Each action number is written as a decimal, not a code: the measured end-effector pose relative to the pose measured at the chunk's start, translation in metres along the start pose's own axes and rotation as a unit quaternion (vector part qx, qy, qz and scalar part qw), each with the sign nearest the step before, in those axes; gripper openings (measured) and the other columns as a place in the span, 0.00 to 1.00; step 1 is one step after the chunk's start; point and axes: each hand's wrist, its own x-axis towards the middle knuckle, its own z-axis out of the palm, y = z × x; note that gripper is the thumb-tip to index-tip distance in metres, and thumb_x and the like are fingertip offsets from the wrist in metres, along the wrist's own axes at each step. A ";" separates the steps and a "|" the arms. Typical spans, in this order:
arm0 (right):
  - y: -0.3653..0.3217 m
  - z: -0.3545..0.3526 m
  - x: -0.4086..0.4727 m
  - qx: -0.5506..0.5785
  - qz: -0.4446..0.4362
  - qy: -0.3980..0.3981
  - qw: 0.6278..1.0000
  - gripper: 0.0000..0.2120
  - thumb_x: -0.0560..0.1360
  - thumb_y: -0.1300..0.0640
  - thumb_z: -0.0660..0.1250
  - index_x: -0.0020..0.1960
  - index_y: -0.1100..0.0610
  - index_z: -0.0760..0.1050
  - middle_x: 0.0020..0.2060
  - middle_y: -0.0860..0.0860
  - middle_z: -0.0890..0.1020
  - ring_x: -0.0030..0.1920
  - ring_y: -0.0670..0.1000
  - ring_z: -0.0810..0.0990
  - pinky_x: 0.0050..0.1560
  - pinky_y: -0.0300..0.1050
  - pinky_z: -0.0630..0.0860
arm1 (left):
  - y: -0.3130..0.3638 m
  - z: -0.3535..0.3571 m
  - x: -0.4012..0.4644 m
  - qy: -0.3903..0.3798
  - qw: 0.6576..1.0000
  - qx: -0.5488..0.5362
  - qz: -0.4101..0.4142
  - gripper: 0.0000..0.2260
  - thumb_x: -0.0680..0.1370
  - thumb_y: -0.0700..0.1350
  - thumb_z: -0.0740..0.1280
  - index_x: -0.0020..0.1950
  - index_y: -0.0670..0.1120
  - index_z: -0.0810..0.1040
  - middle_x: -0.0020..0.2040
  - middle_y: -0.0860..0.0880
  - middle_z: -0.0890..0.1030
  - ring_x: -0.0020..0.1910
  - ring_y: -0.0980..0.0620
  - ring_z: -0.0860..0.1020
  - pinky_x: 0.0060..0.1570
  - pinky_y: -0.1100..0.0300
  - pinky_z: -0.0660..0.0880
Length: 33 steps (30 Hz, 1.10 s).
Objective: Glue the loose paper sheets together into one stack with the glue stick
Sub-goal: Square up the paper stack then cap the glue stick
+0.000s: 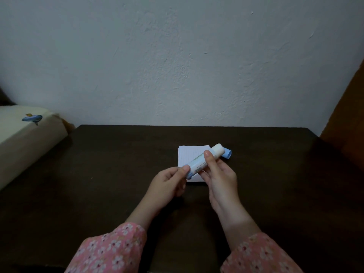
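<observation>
- Nearest: soft pink floral fabric sleeves (pixel 110 251).
- Left hand (pixel 169 184) pinching blue base of smooth white cylindrical glue stick (pixel 202 160); right hand (pixel 218 178) gripping barrel.
- Beneath: lined white paper sheets (pixel 187 156), blue plastic cap (pixel 227 153) far right, dark wooden table (pixel 98 164).

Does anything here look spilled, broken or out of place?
Nothing stands out. Both hands hold the uncapped glue stick above the paper sheets, which sit squared up on the table. Its blue cap lies just beside the sheets.
</observation>
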 end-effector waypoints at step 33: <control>0.001 0.000 0.000 0.005 -0.023 -0.007 1.000 0.08 0.74 0.59 0.71 0.53 0.58 0.79 0.45 0.53 0.85 0.47 0.48 0.85 0.42 0.39 0.80 | 0.001 -0.007 0.000 -0.001 0.999 0.053 -0.009 0.17 0.75 0.57 0.68 0.46 0.43 0.79 0.30 0.51 0.69 0.28 0.57 0.67 0.29 0.63 0.65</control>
